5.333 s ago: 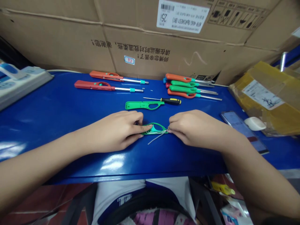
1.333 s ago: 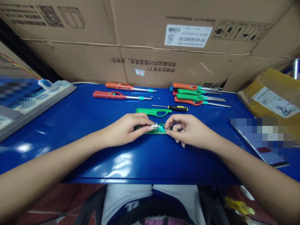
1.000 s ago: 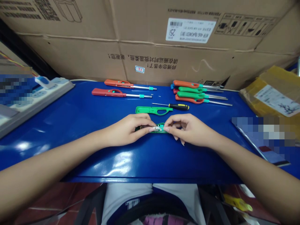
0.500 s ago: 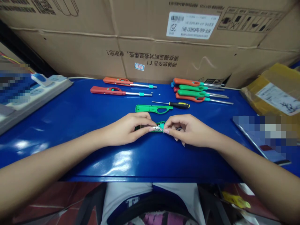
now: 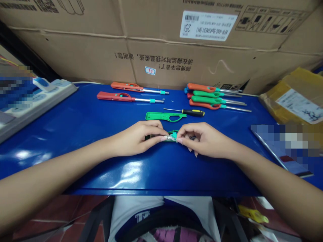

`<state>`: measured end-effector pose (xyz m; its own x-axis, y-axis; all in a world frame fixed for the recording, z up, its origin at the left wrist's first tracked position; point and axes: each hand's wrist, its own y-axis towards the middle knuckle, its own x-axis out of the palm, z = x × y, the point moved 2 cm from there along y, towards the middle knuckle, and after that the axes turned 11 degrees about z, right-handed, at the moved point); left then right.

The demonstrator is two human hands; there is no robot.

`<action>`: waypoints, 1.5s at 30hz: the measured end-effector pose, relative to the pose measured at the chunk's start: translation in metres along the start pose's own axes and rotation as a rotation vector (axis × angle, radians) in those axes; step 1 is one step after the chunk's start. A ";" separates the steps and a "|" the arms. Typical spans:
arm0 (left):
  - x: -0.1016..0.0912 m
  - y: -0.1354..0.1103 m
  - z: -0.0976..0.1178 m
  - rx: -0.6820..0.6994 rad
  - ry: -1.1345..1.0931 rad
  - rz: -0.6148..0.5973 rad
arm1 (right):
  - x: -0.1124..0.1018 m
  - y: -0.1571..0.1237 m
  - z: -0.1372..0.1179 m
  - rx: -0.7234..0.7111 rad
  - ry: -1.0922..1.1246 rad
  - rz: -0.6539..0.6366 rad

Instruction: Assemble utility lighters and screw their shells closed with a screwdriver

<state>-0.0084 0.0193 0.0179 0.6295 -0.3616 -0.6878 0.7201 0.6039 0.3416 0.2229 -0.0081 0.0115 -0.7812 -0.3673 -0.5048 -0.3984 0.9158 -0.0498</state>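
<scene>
Between my hands, low over the blue table, is an opened green gas lighter (image 5: 173,135) with a teal trigger piece and clear and metal inner parts showing. My left hand (image 5: 145,137) is closed on its left end, thumb and fingers pinching the inner parts. Thumb and forefinger of my right hand (image 5: 202,139) pinch beside the teal piece; the other fingers curl below, partly covering the lighter's right end. Just beyond lies the loose green half of a lighter shell (image 5: 165,116), inner side up. Behind it rests a screwdriver (image 5: 193,113) with a black and yellow handle.
Two red-orange lighters (image 5: 116,97) lie at the back left, with tiny parts near their tips. Several lighters (image 5: 205,100) are piled at the back right. A cardboard box (image 5: 156,43) walls off the back. A power strip (image 5: 42,97) is left; a yellow package (image 5: 295,97) is right.
My hands stay almost in place around the green lighter, with only a very slight shift of the right fingers. The other things lie as before.
</scene>
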 end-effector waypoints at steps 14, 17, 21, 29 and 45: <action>0.001 -0.001 0.000 0.003 -0.003 -0.033 | 0.001 0.001 -0.005 -0.074 -0.050 0.017; 0.001 0.000 0.000 -0.001 -0.011 -0.034 | 0.001 0.001 -0.006 -0.081 -0.052 0.020; 0.003 0.000 0.001 0.006 -0.010 -0.050 | 0.001 0.001 -0.006 -0.102 -0.062 0.017; 0.003 -0.002 0.000 0.020 -0.023 -0.043 | 0.002 0.001 -0.008 -0.124 -0.084 0.012; 0.004 -0.001 0.000 0.024 -0.038 0.007 | 0.002 0.000 -0.010 -0.287 -0.169 0.114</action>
<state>-0.0071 0.0171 0.0152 0.6446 -0.3841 -0.6610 0.7222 0.5896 0.3617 0.2168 -0.0103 0.0188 -0.7473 -0.2116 -0.6299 -0.4510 0.8577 0.2468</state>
